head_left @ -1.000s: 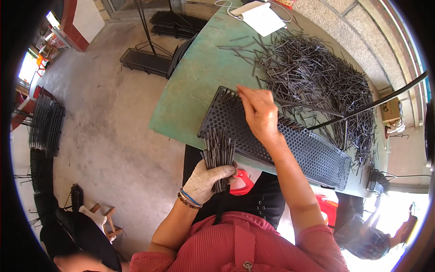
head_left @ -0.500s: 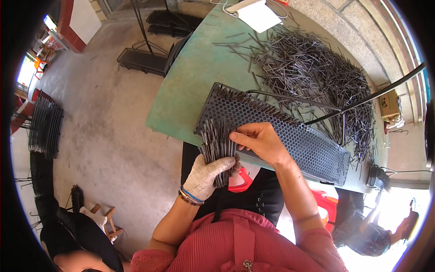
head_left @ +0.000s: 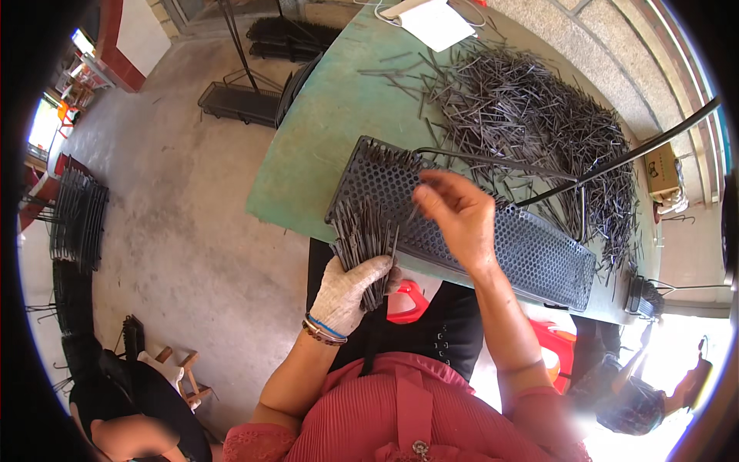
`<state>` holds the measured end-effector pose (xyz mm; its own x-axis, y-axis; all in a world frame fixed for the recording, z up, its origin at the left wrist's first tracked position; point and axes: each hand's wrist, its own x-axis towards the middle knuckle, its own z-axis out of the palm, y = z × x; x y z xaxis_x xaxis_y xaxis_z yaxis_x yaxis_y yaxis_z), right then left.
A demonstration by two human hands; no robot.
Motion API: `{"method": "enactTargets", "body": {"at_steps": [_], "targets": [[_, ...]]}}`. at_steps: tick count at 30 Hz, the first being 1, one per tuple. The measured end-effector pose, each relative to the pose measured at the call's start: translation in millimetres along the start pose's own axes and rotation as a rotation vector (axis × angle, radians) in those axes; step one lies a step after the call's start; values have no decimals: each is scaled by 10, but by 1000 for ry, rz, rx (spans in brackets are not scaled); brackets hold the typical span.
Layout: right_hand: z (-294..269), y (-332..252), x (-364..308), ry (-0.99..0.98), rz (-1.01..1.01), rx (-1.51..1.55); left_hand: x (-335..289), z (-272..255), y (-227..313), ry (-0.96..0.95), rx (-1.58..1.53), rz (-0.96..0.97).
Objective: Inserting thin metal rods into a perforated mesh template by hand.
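Note:
A bundle of thin dark sticks (head_left: 360,235) stands upright in my left hand (head_left: 344,294), which wears a whitish work glove and is closed around its lower part. My bare right hand (head_left: 462,221) is over a long black tray (head_left: 523,250) full of round holes, thumb and fingers drawn together. A thin dark stick, smeared by motion, seems to run down from these fingertips. Along the tray's far edge, similar sticks (head_left: 389,154) stand in a row. A bent metal rod frame (head_left: 500,167) rises from the tray.
A big heap of loose dark sticks (head_left: 531,108) covers the far right of the green table (head_left: 308,169). White paper (head_left: 435,25) lies at its far edge. More black racks (head_left: 239,104) stand on the floor at left. Other people are at lower left and lower right.
My right hand has left the bundle and moved up and right over the tray. My left hand, still holding the bundle, has barely shifted.

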<state>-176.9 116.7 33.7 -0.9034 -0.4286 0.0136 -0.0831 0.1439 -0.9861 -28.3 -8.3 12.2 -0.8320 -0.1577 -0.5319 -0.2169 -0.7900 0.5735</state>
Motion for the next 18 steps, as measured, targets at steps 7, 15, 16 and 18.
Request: {"method": "enactTargets", "body": {"at_steps": [7,15,16,18], "targets": [[161,66,472,299,-469,-258,-17,12,-5,-22,-19,-93],[218,223,626,327,-675,-474,-30,-4,-5,5,-24,-98],[215,228,630,326,-698,-488,-28,-24,-16,11,-24,-110],[218,233,622,324,-720,-504,-33,-26,-8,16,-26,-124]]}}
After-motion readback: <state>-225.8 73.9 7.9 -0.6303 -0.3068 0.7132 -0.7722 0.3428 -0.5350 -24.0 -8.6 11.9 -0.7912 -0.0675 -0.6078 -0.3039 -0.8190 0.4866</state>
